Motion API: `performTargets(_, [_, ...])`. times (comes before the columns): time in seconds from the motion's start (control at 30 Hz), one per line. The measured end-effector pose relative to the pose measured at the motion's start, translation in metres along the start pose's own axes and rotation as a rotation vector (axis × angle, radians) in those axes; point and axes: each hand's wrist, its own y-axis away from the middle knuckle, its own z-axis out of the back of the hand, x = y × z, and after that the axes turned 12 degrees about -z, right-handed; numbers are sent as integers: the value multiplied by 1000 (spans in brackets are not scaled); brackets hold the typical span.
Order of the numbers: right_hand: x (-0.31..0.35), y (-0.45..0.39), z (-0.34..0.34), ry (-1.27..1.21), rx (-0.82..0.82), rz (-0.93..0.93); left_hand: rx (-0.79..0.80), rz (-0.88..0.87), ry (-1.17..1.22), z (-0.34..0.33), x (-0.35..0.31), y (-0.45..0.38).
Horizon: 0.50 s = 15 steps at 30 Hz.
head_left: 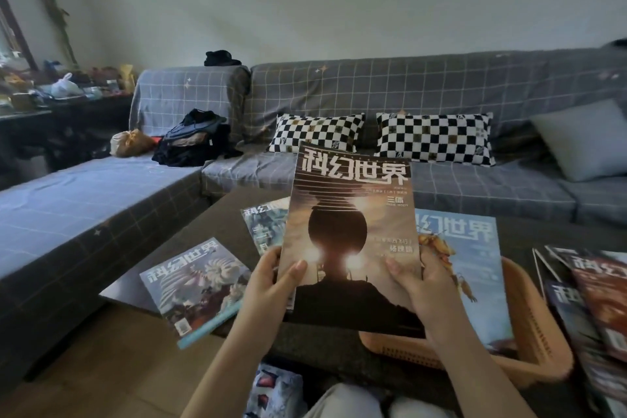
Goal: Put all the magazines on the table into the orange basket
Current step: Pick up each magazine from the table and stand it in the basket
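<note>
A held magazine (353, 234) stands upright above the table (217, 224), between the left hand (271, 278) on its left edge and the right hand (417, 278) on its right edge. Behind it to the left lies 1 magazine (263, 227); further left, at the table's near edge, lies another (193, 285). To the right, a basket (529, 326) holds 1 magazine (471, 268). A stack of magazines (590, 309) lies right of the basket. A sofa (441, 187) stands behind the table with 2 cushions (434, 137) on it.
</note>
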Motion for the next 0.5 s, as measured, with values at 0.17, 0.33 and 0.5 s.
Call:
performTargets(0.17, [-15,-14,54,-9,-98,-71,89,31,-60,-59,23,-9])
performTargets(0.33, [-38,-28,98,44,-219,-96,197,77,-213,-110,49,-15])
performTargets(0.5, [-56,-41,122,102,-217,-55,259,61,-512,-145,64,-17])
